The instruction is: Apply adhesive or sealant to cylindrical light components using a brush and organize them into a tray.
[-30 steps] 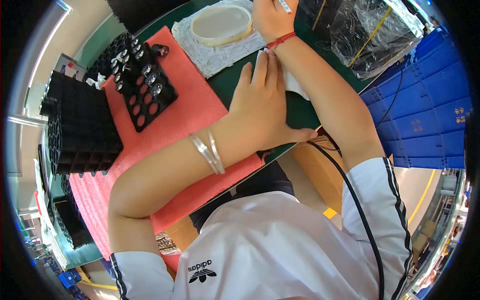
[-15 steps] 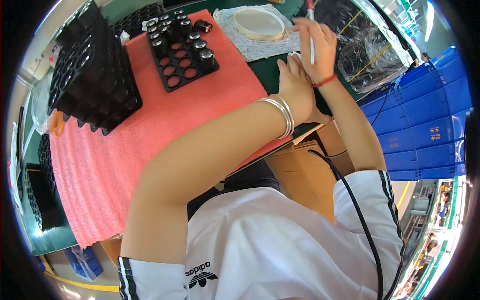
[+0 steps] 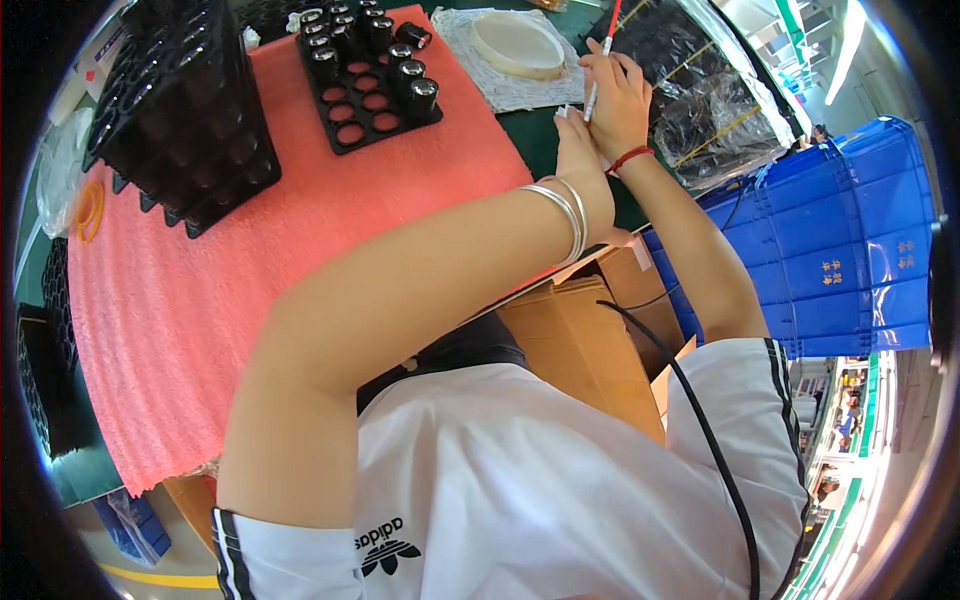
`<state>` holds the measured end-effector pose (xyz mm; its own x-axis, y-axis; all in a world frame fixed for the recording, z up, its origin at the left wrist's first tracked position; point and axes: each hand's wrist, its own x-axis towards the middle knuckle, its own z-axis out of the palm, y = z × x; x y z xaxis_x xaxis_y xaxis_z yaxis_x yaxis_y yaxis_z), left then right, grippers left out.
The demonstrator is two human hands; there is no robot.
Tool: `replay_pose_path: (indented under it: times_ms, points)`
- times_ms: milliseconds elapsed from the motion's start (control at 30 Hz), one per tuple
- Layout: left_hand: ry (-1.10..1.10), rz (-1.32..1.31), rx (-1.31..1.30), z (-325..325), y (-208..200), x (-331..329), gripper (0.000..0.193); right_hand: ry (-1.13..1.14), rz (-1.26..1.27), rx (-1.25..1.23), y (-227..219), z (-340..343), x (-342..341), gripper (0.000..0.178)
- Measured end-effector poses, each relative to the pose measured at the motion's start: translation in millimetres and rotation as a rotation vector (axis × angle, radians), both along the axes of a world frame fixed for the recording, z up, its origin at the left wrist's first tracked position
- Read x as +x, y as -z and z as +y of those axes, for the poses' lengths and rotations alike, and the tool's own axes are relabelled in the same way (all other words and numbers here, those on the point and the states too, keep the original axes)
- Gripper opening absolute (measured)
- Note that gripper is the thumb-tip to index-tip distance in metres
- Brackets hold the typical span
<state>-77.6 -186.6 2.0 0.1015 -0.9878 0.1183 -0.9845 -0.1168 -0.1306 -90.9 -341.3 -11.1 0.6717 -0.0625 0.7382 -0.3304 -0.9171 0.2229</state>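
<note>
A slim red-and-white stick [image 3: 591,102] lies in the fingers of the right hand [image 3: 624,106], which are closed around it. Its long axis runs steeply, the red end away from the person beyond the fingers, the white end below them toward the left hand [image 3: 588,178]. The right hand is the nearer one to the stick; the left fingers are just beside its lower end, held straight and close together. A small white piece [image 3: 563,112] shows at the left fingertips; whether they pinch it or only touch it, I cannot tell. Beyond and left of the right fingers, a pale round dish [image 3: 518,46] rests on a whitish sheet [image 3: 482,88] on the green worktop [image 3: 530,128]. Further left of both hands, a black tray [image 3: 345,132] of dark cylinders [image 3: 421,97] sits on pink foam [image 3: 330,210].
</note>
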Motion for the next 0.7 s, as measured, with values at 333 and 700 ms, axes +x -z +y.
replay_pose_path:
  times_ms: [333,700]
  points:
    - [0.005,-0.125,0.209,25,-20,-7,0.112,0.11,0.013,-0.129,4,0,5,0.024]
    - [0.239,0.447,-0.078,37,-10,57,0.106,0.087,-0.041,-0.036,3,2,9,0.028]
